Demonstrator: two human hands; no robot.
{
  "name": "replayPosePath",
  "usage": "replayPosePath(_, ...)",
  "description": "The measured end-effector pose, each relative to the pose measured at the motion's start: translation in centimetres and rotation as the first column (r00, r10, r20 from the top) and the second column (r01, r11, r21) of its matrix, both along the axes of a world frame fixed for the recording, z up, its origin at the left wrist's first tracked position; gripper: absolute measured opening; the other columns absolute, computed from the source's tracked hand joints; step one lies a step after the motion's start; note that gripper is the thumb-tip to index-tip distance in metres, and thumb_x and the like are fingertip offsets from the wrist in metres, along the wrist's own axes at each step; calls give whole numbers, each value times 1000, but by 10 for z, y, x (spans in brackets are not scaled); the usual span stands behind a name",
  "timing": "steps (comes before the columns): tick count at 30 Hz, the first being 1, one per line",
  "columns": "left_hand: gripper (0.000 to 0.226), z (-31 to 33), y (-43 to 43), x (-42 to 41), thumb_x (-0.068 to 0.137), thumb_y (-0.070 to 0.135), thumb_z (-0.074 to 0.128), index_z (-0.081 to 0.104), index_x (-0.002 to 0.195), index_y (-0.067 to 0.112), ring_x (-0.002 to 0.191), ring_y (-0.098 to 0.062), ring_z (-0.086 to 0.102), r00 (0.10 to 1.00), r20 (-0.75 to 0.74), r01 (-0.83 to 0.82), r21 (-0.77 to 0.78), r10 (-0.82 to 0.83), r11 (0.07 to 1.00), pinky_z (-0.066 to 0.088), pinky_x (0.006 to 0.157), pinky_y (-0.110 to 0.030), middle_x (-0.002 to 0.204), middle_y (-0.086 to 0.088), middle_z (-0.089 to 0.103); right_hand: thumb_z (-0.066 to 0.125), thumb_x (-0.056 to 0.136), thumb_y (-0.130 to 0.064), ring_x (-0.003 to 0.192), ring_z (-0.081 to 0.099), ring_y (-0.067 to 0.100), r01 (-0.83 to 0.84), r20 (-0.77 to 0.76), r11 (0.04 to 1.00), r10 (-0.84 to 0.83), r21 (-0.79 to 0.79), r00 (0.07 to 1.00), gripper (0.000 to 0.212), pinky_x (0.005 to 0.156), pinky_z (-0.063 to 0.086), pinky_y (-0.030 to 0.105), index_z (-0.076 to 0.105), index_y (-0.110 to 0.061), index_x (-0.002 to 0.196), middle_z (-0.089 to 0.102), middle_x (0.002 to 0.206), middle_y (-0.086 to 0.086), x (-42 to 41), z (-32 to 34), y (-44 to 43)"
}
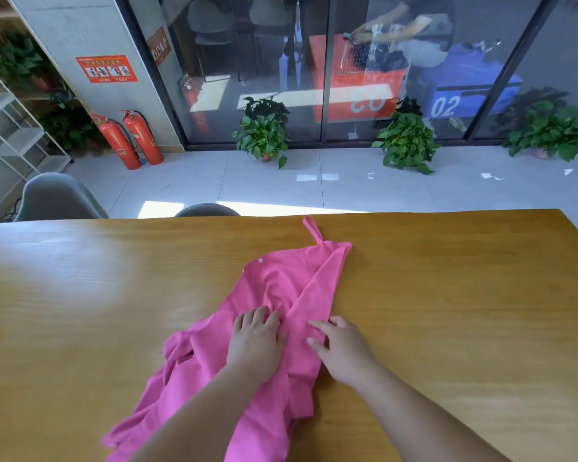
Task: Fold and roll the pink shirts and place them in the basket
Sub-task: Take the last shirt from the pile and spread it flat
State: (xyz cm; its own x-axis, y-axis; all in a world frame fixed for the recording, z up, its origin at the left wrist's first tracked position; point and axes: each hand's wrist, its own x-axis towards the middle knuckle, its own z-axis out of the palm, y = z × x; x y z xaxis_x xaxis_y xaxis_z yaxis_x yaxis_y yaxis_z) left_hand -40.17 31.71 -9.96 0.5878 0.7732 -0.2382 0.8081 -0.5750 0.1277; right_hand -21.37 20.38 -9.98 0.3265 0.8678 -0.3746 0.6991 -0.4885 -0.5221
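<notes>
A wide yellow-brown wooden surface (pixel 447 295) fills the near part. At 10 o'clock stand two red fire extinguishers (pixel 143 136) and a grey plastic chair (pixel 59 198); at 12 o'clock, three green potted plants (pixel 407 143) stand on the white tiled floor (pixel 347 191).

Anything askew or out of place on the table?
The pink shirt lies diagonally, its near-left part crumpled, one strap sticking out at the far end. The left hand and right hand rest on it.

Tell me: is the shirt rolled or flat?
Flat, not rolled: the shirt lies on the table, one side folded over.
</notes>
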Motion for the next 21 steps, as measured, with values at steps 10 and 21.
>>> replayPosePath(10, 74, 6, 20, -29, 108, 56, 40, 13, 170, 27, 163, -21, 6, 980, -79, 175, -108, -184, 979, 8, 131, -44, 177, 5, 9, 56, 105, -45, 121, 59, 18, 124, 240, 987, -147, 106, 960, 35, 98, 50, 36, 71, -26, 130, 63, 127, -8, 25, -4, -15)
replayPosePath(21, 64, 51, 47, -27, 101, 19, 32, 32, 165, 27, 155, -33, 30, 1000, -16, 14, 208, -11, 978, 22, 127, -53, 171, -3, 30, 49, 108, -47, 133, 54, 34, 372, 136, 926, -378, 67, 916, 54, 108, 47, 44, 47, -25, 158, 48, 151, 10, 90, 21, -14)
